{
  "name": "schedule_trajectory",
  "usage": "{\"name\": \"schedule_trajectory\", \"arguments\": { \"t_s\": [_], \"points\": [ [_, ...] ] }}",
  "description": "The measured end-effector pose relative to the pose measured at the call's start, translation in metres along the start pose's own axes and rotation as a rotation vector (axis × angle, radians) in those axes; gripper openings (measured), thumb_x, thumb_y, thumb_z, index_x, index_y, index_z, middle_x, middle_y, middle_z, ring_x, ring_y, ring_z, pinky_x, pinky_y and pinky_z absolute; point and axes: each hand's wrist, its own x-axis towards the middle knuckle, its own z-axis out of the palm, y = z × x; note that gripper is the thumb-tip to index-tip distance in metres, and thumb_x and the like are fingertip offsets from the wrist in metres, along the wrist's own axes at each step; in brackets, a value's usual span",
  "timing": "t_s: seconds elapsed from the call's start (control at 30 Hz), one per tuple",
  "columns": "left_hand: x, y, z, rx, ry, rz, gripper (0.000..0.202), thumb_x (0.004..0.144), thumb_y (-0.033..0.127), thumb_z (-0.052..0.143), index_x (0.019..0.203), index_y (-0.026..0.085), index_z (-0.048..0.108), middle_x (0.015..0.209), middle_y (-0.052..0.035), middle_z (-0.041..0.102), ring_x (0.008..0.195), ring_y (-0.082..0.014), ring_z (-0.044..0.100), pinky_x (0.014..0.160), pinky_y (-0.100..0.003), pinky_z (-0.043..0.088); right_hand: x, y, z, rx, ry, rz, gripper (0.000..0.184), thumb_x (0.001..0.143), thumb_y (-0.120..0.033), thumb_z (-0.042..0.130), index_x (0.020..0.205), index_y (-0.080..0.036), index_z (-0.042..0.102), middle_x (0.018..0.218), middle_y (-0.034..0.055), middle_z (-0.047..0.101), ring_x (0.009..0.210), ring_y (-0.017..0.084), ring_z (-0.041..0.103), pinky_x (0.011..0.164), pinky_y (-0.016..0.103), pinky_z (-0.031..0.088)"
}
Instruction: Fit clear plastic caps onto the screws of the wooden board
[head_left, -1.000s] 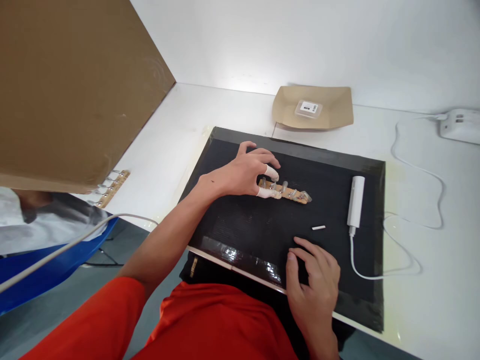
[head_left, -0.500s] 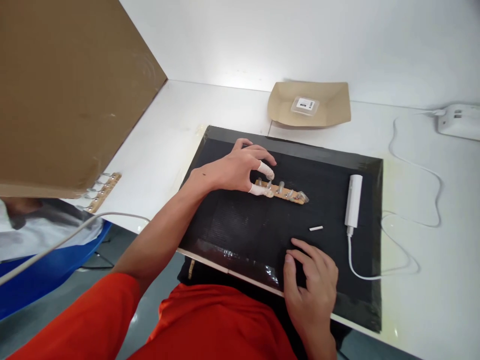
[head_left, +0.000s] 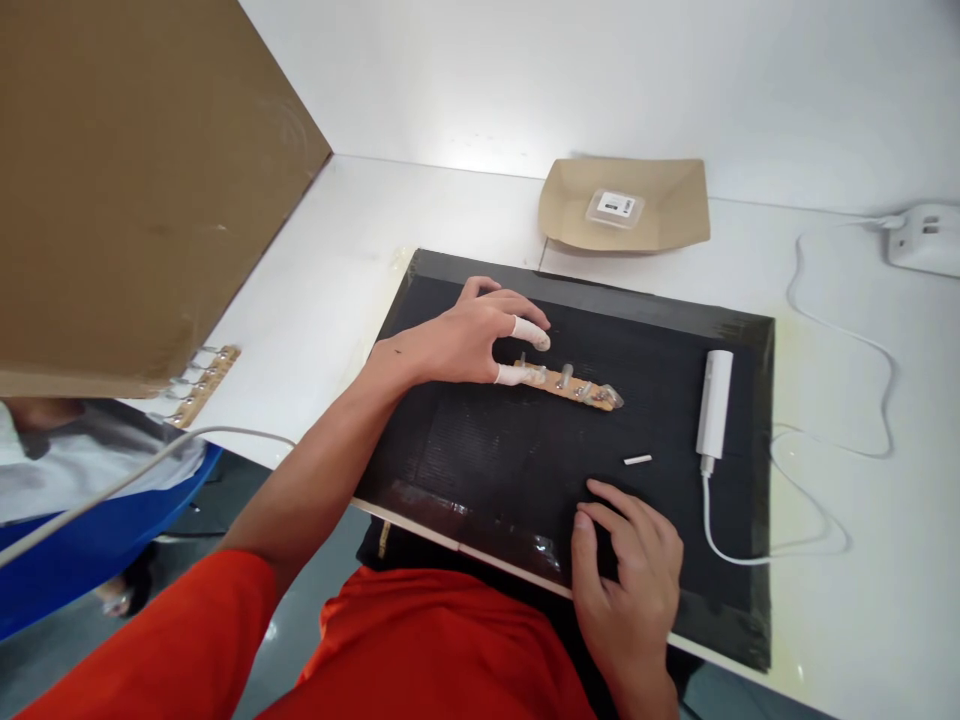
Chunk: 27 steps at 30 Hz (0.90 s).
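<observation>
White finger cots cover the thumb and index finger of my left hand [head_left: 487, 335]. Those two fingers are apart at the left end of a narrow tan strip [head_left: 551, 378], which lies on the black mat [head_left: 480, 440]. The thumb is at the strip, seemingly touching it; the index finger is raised above it. Several small clear and metallic pieces stand along the strip, too small to name. My right hand [head_left: 634, 565] rests at the mat's front edge, fingers loosely spread, holding nothing. A short white stick [head_left: 637, 460] lies beyond its fingertips.
A white stick-shaped device [head_left: 715, 405] with a cable lies on the mat's right side. Behind stands a cardboard tray [head_left: 667, 215] holding a clear labelled box [head_left: 615, 208]. A power strip [head_left: 926, 238] is far right. Left is a cardboard partition [head_left: 150, 180], with another strip [head_left: 208, 385] beside it.
My left index finger has lifted, widening its gap from the thumb. The right hand keeps its pose. The whole view has shifted slightly.
</observation>
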Motion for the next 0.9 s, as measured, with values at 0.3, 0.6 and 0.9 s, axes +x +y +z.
{"name": "schedule_trajectory", "arguments": {
  "t_s": [0.3, 0.6, 0.9],
  "points": [
    [-0.003, -0.002, 0.003, -0.004, 0.007, 0.024, 0.018, 0.095, 0.033, 0.071, 0.11, 0.025, 0.077, 0.138, -0.0068, 0.07, 0.126, -0.0223, 0.062, 0.121, -0.047, 0.018, 0.0, 0.001, 0.0, 0.013, 0.015, -0.013, 0.004, 0.097, -0.015, 0.063, 0.098, -0.016, 0.067, 0.107, 0.0117, 0.075, 0.105, 0.023, 0.063, 0.096, 0.039, 0.046],
    [-0.004, 0.002, 0.0, 0.015, -0.012, 0.037, 0.019, 0.099, 0.029, 0.064, 0.11, 0.026, 0.078, 0.138, -0.006, 0.069, 0.127, -0.0221, 0.062, 0.119, -0.048, 0.021, 0.0, 0.001, 0.001, 0.018, 0.023, -0.015, 0.003, 0.097, -0.016, 0.063, 0.098, -0.016, 0.066, 0.108, 0.0115, 0.075, 0.105, 0.023, 0.064, 0.096, 0.04, 0.046],
    [-0.013, 0.008, 0.008, 0.029, 0.053, 0.003, 0.025, 0.096, 0.02, 0.057, 0.112, 0.022, 0.075, 0.14, -0.0079, 0.068, 0.139, -0.0253, 0.056, 0.118, -0.049, 0.025, -0.001, 0.002, 0.0, 0.026, 0.026, -0.015, 0.004, 0.097, -0.016, 0.063, 0.099, -0.017, 0.066, 0.108, 0.0111, 0.075, 0.105, 0.024, 0.064, 0.096, 0.041, 0.047]
  ]
}}
